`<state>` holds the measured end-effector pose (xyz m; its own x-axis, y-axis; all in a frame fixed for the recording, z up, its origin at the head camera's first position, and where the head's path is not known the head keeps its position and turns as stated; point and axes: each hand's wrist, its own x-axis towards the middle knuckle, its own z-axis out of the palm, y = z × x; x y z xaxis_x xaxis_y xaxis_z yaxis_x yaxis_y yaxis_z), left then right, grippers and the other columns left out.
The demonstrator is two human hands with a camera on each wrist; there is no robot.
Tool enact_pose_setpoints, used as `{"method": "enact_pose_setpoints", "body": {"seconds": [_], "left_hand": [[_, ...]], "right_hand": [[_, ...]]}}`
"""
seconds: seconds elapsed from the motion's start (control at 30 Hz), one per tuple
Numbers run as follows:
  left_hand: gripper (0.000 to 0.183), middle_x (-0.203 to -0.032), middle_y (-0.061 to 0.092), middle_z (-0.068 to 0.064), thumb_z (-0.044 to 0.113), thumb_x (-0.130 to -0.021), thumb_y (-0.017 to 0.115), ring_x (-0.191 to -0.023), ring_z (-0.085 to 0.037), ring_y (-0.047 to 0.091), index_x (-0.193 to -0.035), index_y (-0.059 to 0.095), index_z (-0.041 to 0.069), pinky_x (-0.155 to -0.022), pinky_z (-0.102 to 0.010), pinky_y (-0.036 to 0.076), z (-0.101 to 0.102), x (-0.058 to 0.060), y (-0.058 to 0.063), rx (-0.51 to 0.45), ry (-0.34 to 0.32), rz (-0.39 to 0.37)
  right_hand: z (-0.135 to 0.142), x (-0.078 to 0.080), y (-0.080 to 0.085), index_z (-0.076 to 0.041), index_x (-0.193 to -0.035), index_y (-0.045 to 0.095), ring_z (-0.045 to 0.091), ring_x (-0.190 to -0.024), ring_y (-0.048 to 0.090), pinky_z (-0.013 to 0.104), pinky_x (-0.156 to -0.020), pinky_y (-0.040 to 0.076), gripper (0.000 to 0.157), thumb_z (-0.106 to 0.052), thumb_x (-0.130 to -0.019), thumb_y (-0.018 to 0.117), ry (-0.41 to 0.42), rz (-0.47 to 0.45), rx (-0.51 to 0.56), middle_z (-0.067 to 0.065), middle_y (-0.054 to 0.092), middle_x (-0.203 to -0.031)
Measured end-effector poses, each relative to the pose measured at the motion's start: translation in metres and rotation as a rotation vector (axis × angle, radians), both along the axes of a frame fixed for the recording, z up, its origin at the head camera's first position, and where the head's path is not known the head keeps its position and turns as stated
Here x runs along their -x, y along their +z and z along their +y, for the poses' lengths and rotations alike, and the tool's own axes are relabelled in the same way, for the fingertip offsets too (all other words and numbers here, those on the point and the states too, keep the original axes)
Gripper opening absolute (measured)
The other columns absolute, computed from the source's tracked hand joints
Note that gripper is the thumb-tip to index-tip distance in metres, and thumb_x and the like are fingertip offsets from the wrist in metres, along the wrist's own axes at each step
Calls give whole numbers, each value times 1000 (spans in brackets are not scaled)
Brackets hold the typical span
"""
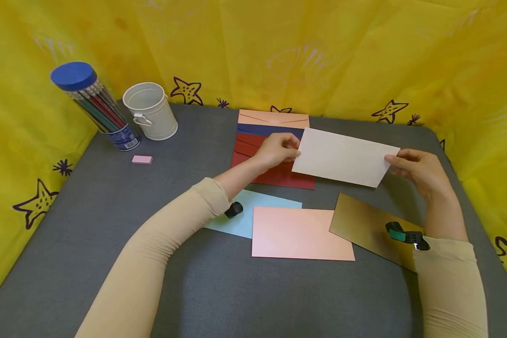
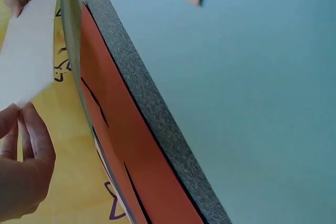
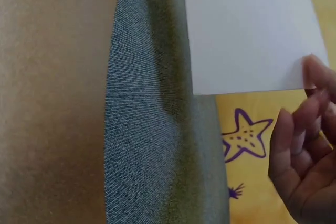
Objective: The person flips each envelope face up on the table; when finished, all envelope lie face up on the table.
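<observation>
A plain white envelope [image 1: 344, 157] is held up over the far right part of the table, stretched between both hands. The left hand [image 1: 276, 151] pinches its left end between thumb and fingers, above a stack of red envelopes [image 1: 283, 176]. At the opposite end, the right hand [image 1: 424, 171] grips a corner with the thumb in front. Nearer the person lie a light blue envelope [image 1: 274, 199], a pink envelope [image 1: 300, 234] overlapping it, and a gold envelope [image 1: 363, 225] below the right wrist. In the right wrist view the white envelope [image 3: 247, 35] hangs clear of the tabletop, casting a shadow.
Behind the red ones, a navy envelope [image 1: 274, 129] and a peach envelope [image 1: 274, 118] peek out. At the back left stand a blue-lidded tub of pencils [image 1: 105, 110] and a white metal pail [image 1: 156, 117]. A pink eraser [image 1: 142, 160] lies before them. Yellow cloth [image 1: 342, 56] borders the table.
</observation>
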<state>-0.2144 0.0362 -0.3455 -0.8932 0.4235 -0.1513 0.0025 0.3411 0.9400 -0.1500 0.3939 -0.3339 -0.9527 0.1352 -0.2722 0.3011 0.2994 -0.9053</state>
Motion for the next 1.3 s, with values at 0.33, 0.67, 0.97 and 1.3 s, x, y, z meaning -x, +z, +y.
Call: {"method": "enact_pose_setpoints", "body": {"seconds": [0.33,0.67,0.97,1.3], "left_hand": [[7,-96,75,-3,20,-90,72,-87,-14,63,-96,75,16,-69,-20,43,8,4,2,87,161,213],[20,-116,74,-7,13,-92,66,-94,-23,72,-110,76,12,-83,-27,58,21,12,-1,-75,233,14],[50,-131,65,-17,-7,-86,66,-111,-30,68,-134,58,1,-89,-35,59,42,16,-8,-347,258,-167],[27,-115,72,-16,-2,-86,69,-82,-12,65,-113,72,-1,-74,-16,56,75,25,-9,-332,427,-162]], "right_hand": [[0,-2,-3,-7,-104,75,13,-84,76,22,-74,59,24,-17,-100,54,99,205,480,1,79,-95],[1,2,-3,-5,-104,77,19,-75,76,26,-68,61,20,-2,-95,59,-52,114,614,3,78,-93],[7,13,-10,-9,-109,70,21,-70,74,25,-66,60,26,7,-91,60,-206,47,758,9,70,-84],[12,28,-14,-3,-85,76,21,-63,73,26,-61,60,15,10,-84,68,-472,-30,849,10,74,-73]]}}
